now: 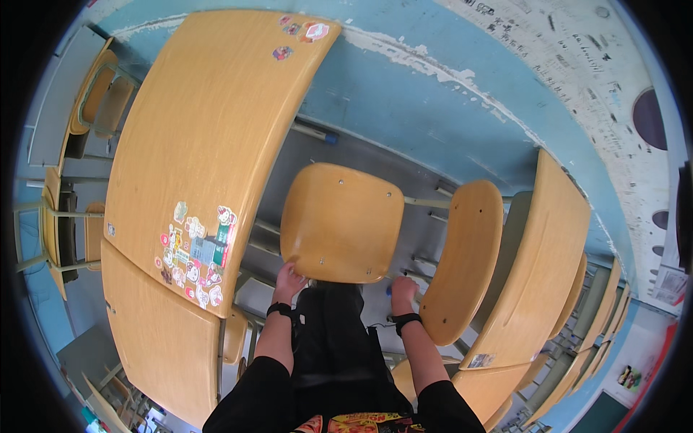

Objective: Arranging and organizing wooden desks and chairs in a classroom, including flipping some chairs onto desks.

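Observation:
A wooden chair seat [341,227] with several metal screws lies in front of me, and its curved wooden backrest [465,260] stands off to the right. My left hand [290,282] is at the near left corner of the seat, its fingers curled at the edge and partly hidden. Between seat and backrest, my right hand [404,293] is closed around the chair's pale metal frame [427,202] on the near side; the part inside the fist is hidden. Both wrists wear black straps.
Left of the chair is a wooden desk [200,119] bearing cartoon stickers [192,270]. Another desk [547,249] stands close behind the backrest. A blue wall [411,108] with peeling paint bounds the far side. Rows of desks and chairs continue on both sides.

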A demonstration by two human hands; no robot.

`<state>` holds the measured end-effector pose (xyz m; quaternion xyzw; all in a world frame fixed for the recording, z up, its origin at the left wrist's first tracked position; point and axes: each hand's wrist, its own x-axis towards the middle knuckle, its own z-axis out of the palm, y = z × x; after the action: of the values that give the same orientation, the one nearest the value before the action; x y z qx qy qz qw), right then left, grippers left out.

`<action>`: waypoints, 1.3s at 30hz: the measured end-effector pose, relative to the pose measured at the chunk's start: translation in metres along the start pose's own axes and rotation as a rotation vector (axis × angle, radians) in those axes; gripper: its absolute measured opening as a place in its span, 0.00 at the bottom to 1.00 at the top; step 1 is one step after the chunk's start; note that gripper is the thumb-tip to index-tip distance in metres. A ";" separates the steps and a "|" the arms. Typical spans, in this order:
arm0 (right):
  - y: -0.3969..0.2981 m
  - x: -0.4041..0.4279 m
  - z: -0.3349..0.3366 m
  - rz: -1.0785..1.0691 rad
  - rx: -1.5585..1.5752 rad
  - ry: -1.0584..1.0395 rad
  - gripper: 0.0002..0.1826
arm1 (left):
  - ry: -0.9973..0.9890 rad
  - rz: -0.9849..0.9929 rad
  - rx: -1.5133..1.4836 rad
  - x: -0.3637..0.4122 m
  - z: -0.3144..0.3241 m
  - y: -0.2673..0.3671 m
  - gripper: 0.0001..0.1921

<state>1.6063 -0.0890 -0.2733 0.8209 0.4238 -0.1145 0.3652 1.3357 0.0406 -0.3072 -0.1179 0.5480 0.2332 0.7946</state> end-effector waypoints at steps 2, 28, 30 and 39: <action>0.005 0.004 0.004 0.025 0.179 -0.043 0.07 | 0.079 -0.067 -0.026 -0.004 0.011 0.004 0.17; 0.052 0.061 -0.069 -0.339 -0.021 0.009 0.07 | 0.141 -0.038 0.182 0.006 0.059 0.026 0.12; 0.056 0.064 -0.082 -0.352 -0.027 -0.028 0.07 | 0.155 -0.013 0.195 0.003 0.064 0.029 0.12; 0.063 0.079 -0.107 -0.438 -0.113 -0.006 0.06 | 0.144 0.033 0.218 0.001 0.086 0.042 0.13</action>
<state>1.6909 0.0103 -0.2053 0.6873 0.5964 -0.1697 0.3784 1.3850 0.1153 -0.2736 -0.0380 0.6276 0.1762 0.7574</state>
